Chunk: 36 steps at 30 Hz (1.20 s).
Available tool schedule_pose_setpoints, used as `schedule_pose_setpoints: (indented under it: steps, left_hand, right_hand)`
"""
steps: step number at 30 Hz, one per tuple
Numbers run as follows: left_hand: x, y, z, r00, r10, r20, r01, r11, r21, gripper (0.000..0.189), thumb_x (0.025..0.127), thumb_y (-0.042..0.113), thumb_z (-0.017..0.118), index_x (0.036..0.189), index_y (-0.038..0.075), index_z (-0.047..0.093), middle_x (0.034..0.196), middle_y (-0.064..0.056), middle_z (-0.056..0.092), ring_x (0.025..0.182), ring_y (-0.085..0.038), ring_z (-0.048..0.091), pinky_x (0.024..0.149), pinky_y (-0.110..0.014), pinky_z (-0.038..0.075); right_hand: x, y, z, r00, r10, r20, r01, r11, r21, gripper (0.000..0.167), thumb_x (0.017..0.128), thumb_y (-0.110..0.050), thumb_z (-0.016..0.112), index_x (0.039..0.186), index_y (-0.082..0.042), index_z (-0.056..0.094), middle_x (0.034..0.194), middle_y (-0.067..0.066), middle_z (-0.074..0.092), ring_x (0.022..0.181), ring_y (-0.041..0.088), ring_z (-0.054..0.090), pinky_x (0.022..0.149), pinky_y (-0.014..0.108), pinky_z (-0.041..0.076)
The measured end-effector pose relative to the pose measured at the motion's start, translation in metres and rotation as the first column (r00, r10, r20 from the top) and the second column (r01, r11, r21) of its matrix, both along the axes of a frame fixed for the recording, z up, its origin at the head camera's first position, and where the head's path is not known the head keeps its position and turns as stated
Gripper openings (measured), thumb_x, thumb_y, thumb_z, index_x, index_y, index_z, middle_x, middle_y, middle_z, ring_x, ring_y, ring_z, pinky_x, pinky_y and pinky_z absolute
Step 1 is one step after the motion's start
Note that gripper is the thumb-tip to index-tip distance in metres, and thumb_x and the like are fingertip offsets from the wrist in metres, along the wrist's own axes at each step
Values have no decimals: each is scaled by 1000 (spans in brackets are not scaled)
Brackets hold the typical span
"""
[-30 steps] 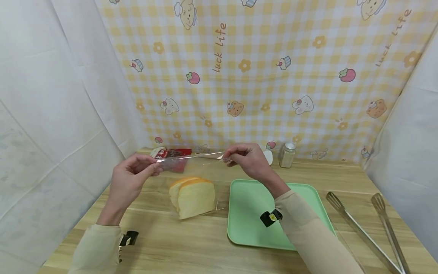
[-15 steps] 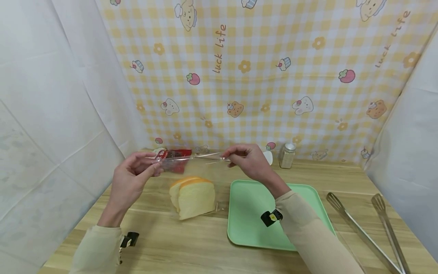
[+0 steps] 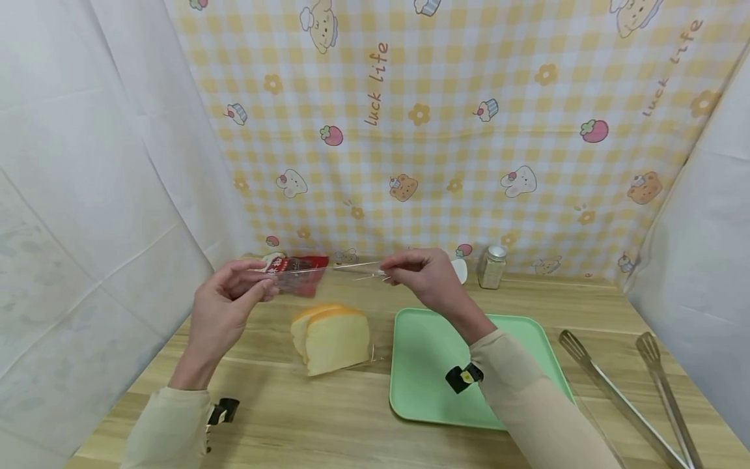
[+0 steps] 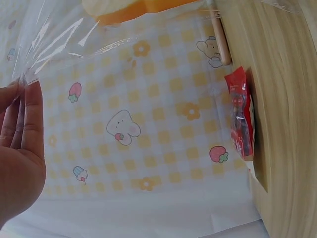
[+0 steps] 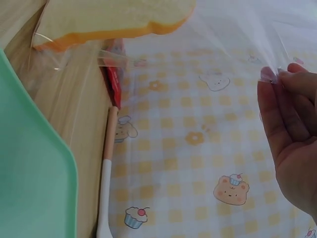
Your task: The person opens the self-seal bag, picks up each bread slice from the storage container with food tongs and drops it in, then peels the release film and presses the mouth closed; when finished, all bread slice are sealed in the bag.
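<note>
A clear plastic bag [image 3: 351, 268] hangs between my two hands, its top edge stretched nearly level. Inside its lower part are slices of bread [image 3: 336, 342] with orange-brown crusts. My left hand [image 3: 225, 303] pinches the bag's left top corner between thumb and fingers; in the left wrist view the film [image 4: 64, 42] gathers at the fingertips. The right corner is pinched by my right hand [image 3: 428, 280], and the right wrist view shows the film bunched at those fingertips. Whether the bread's lower edge touches the table is hard to tell.
A green tray [image 3: 410, 391] lies right of the bread. Metal tongs [image 3: 621, 397] rest farther right. Along the back stand a seasoning jar [image 3: 492, 267] and a red packet [image 3: 307, 277], with a white-ended, wooden-handled utensil [image 5: 106, 183] lying between. A checked curtain [image 3: 439, 150] hangs behind.
Both hands keep their hold on the bag and barely move. The film's top edge shifts slightly, and its glints change. Bread and tray stay in place.
</note>
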<state>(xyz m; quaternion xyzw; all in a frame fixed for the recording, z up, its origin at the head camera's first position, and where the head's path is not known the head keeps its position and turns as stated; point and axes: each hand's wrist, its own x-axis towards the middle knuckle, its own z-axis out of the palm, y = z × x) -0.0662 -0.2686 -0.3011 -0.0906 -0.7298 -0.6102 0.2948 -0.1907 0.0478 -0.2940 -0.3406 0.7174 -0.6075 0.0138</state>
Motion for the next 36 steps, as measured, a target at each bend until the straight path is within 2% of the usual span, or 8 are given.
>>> schedule_pose_setpoints:
  steps: [10, 15, 20, 24, 26, 28, 31, 36]
  left_hand:
    - [0, -4, -4, 997, -45, 66, 47, 999, -27, 37, 98, -4, 70, 133, 6, 66, 101, 9, 80, 86, -8, 78, 77, -21, 63]
    - [1, -6, -5, 990, -27, 137, 42, 993, -111, 40, 98, 2, 73, 136, 12, 66, 98, 15, 80, 86, -4, 77, 78, -19, 61]
    - [-1, -4, -6, 993, -13, 120, 24, 995, -95, 37, 97, -1, 73, 132, 10, 69, 95, 15, 80, 83, -3, 77, 77, -19, 62]
    - [-1, -1, -6, 995, -19, 94, 26, 997, -73, 37, 97, -4, 72, 131, 10, 70, 94, 13, 80, 82, -3, 76, 77, -19, 62]
    - [-2, 1, -6, 996, -22, 86, 29, 997, -77, 37, 97, -5, 72, 131, 10, 70, 94, 13, 80, 82, -3, 76, 76, -19, 62]
    - [-1, 1, -5, 996, -28, 84, 34, 996, -80, 38, 97, -5, 72, 132, 9, 69, 95, 13, 80, 84, -3, 77, 76, -18, 61]
    - [0, 2, -4, 996, -28, 87, 35, 996, -88, 39, 97, -4, 72, 134, 5, 67, 96, 13, 80, 86, -3, 77, 76, -18, 61]
    - [3, 2, -3, 995, -13, 98, 23, 994, -106, 40, 97, -3, 72, 136, 0, 64, 97, 14, 80, 86, -3, 76, 75, -16, 60]
  right_hand:
    - [4, -6, -2, 987, -65, -146, 57, 997, -55, 31, 94, 5, 74, 125, 3, 73, 98, 24, 78, 82, 17, 78, 77, 28, 64]
    - [4, -4, 5, 985, -59, -163, 66, 997, 42, 33, 95, -2, 75, 128, -2, 73, 105, 19, 79, 92, 23, 78, 82, 33, 64]
    - [12, -16, 30, 926, -54, -374, 144, 965, 218, 47, 93, -21, 81, 137, -11, 69, 117, 8, 77, 108, 23, 73, 95, 41, 60]
    - [29, -51, 58, 807, 44, -589, 260, 869, 421, 43, 94, -36, 80, 130, -13, 74, 118, 2, 79, 105, 18, 74, 91, 39, 59]
    - [35, -73, 69, 785, 131, -606, 287, 790, 542, 38, 95, -44, 77, 123, -18, 77, 110, -3, 80, 96, 13, 73, 82, 34, 58]
    - [39, -93, 77, 793, 210, -572, 290, 696, 657, 32, 96, -50, 74, 115, -24, 78, 101, -9, 78, 86, 9, 70, 73, 30, 54]
    - [39, -118, 84, 853, 261, -452, 219, 606, 764, 27, 95, -54, 74, 99, -27, 77, 86, -13, 70, 75, 7, 61, 64, 27, 46]
    - [34, -142, 84, 877, 313, -364, 130, 575, 808, 35, 94, -50, 77, 73, -24, 68, 64, -11, 53, 65, 7, 51, 57, 24, 40]
